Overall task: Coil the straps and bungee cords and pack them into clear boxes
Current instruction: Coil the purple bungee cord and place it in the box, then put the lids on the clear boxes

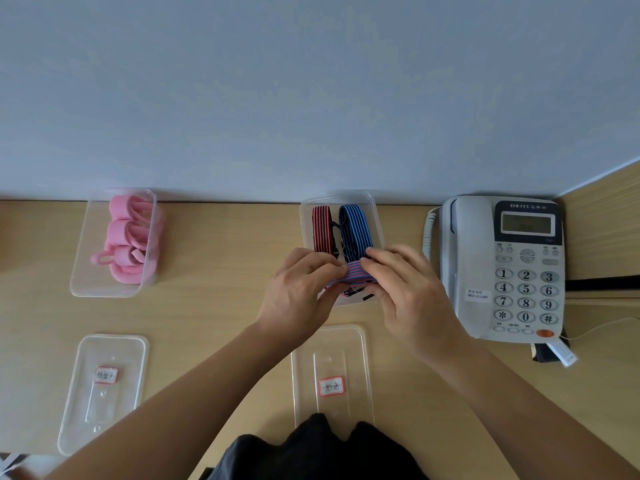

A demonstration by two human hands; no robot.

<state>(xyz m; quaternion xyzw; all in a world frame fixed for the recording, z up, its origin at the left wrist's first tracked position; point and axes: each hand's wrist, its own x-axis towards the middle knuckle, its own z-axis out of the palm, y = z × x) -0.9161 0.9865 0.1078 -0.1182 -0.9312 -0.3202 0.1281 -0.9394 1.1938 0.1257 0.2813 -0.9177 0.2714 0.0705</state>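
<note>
1. The left grip (298, 289) and right grip (412, 292) meet over the near end of the middle box (378, 216) and hold a blue-and-red cord (353, 273) between them.
2. Both grips are clamped on that cord, fingers curled and pinching its folded loops from either side.
3. Inside the same box, a red cord (322, 230) and a blue cord (356, 226) lie coiled side by side at the far end.
4. The left box (83, 271) holds rolled pink straps (128, 233).
5. Two labelled lids lie on the bench (225, 254), a left lid (104, 403) and a middle lid (360, 358).
6. A phone (502, 268) sits right of the middle box.
</note>
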